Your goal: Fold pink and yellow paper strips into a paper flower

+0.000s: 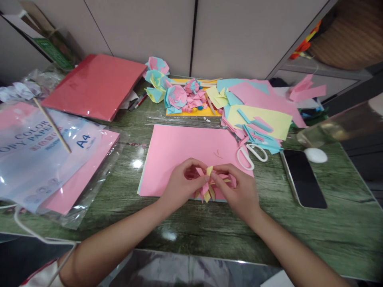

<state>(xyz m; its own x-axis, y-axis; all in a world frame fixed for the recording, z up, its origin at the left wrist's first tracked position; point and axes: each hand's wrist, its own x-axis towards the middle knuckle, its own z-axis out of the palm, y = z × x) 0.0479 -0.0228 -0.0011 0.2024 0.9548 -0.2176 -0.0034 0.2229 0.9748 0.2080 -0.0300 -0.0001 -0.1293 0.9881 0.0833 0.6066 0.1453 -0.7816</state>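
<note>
Between my two hands is a pink and yellow paper flower (207, 192) with narrow pointed petals. My left hand (187, 179) pinches it from the left, thumb and forefinger at a yellow petal near its top. From the right, my right hand (239, 189) has its fingertips closed on the same flower. The fingers hide part of the flower. Both hands are just above a stack of pink paper sheets (179, 149). White-handled scissors (245, 156) rest at the stack's right edge, their blades partly covered by paper scraps.
Folded paper flowers (176, 95) and coloured paper sheets (263, 115) lie at the back. A phone (303, 177) and a white oval object (316, 155) are on the right. A red folder (97, 85) and a bag of A4 colour paper (44, 159) occupy the left, a wooden stick (54, 127) across the bag.
</note>
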